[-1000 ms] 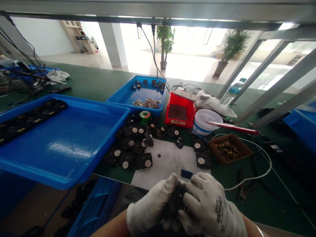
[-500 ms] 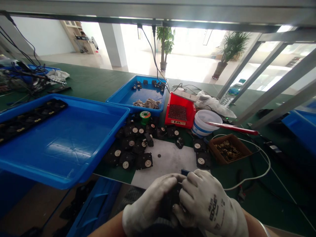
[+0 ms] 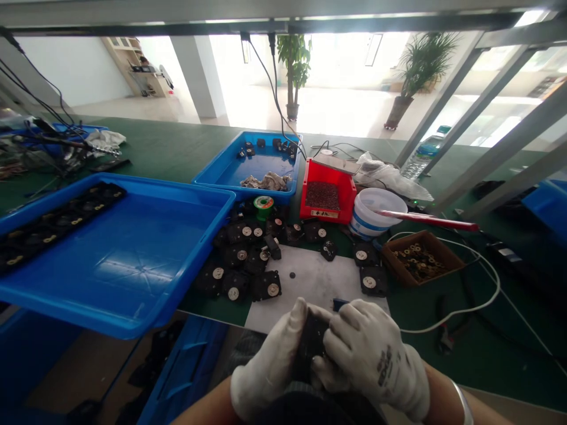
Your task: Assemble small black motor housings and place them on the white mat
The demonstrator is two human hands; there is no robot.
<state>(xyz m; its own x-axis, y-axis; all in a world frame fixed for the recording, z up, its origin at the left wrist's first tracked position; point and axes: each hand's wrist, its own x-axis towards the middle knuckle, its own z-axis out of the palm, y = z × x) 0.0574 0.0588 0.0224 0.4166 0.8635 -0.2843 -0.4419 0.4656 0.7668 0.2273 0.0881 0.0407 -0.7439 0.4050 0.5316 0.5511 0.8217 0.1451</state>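
In white work gloves, both hands meet low in the view, near the table's front edge. My left hand (image 3: 272, 357) is closed around the left side of a black housing (image 3: 311, 343) held upright. Against its right side is my right hand (image 3: 374, 354), fingers curled. A small blue end of a tool (image 3: 340, 304) pokes out above the right fingers; the rest of it is hidden by the glove. Beyond the hands lies a white sheet of paper (image 3: 310, 280). Several black housings with silver discs (image 3: 267, 286) lie to its left.
A large blue tray (image 3: 133, 236) with a black strip of parts stands at left, a smaller blue tray (image 3: 221, 168) behind. Further right are a red bin (image 3: 349, 203) of small brown pieces, a white bucket (image 3: 376, 206), a cardboard box (image 3: 398, 268) of brass-coloured pieces and a white cable (image 3: 491, 295).
The left hand has turned, its fingers more upright, and more of the black housing shows between the hands. The right hand stays closed beside it. The camera view has shifted slightly.
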